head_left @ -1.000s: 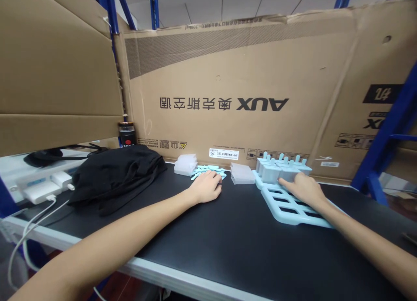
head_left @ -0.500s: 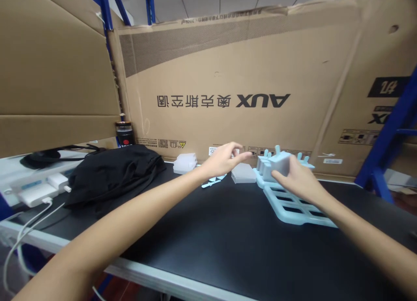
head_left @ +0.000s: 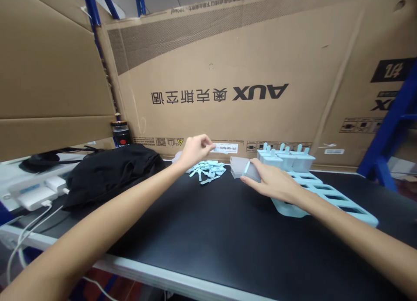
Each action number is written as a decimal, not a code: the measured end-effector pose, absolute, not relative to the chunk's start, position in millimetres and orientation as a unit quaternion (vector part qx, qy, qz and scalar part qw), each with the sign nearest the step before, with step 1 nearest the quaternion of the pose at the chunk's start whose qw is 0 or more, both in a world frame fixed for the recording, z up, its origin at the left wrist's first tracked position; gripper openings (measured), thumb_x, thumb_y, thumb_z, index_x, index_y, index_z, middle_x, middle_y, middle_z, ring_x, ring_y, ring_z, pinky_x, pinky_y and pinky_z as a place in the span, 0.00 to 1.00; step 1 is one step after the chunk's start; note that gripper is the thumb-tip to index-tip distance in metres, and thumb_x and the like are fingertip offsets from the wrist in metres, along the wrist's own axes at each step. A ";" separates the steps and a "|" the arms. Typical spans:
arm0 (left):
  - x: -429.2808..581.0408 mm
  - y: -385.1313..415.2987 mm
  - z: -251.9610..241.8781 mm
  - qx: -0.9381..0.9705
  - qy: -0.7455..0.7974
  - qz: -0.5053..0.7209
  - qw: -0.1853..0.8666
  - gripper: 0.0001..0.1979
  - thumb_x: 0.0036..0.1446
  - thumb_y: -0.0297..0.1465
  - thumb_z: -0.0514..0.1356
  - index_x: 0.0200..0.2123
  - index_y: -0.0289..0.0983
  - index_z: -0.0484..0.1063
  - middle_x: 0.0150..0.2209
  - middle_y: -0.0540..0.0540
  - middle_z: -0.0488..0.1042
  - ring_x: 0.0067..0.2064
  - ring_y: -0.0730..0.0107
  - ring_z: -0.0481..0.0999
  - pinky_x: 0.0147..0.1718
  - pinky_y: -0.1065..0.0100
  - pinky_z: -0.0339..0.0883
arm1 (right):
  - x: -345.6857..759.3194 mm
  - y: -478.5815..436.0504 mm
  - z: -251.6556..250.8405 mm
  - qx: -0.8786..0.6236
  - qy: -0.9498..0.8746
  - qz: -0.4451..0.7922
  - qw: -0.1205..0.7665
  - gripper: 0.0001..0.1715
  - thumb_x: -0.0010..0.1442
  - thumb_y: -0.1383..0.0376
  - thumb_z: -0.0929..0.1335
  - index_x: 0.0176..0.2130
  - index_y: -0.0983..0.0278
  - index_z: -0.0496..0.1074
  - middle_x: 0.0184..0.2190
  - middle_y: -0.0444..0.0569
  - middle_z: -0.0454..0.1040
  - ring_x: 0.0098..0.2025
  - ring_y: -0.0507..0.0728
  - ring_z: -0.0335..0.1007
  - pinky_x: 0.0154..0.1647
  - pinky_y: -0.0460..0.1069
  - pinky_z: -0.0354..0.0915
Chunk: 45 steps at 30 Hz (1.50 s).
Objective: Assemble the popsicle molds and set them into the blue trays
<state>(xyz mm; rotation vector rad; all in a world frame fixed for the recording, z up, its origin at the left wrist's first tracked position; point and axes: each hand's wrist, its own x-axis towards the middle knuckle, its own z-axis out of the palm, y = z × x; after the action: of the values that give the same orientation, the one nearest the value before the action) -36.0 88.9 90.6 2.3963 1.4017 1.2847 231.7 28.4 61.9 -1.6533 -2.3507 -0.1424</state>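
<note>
A pile of light blue popsicle sticks lies at the back middle of the black table. Just above it is my left hand, its thumb and fingertips pinched together; whatever they hold is too small to make out. My right hand is closed on a translucent popsicle mold with a light blue edge, beside other frosted molds. Under my right forearm is a light blue slotted tray. Several molds with upright sticks stand at its far end.
A black cloth bag lies on the left, near white adapters and cables. A dark jar stands behind the bag. A large cardboard box walls off the back, and a blue metal post rises at right.
My right hand has let go of a mold at the tray and moved left, taking hold of another. My left hand has gone from open to pinched and shifted left.
</note>
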 end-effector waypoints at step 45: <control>-82.6 18.4 51.9 0.812 0.556 0.067 -0.163 0.15 0.66 0.40 0.50 0.46 0.40 0.71 0.43 0.40 0.75 0.43 0.52 0.78 0.38 0.57 0.72 | 209.2 168.7 99.1 -0.483 -0.861 -0.133 -0.087 0.35 0.59 0.55 0.67 0.62 0.65 0.64 0.53 0.63 0.67 0.49 0.66 0.71 0.47 0.55 0.66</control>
<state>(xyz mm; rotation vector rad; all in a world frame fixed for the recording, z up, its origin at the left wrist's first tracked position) -82.6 18.4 51.9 2.8569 1.9551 0.2364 209.2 168.7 99.1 -1.6060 -2.8664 -0.4427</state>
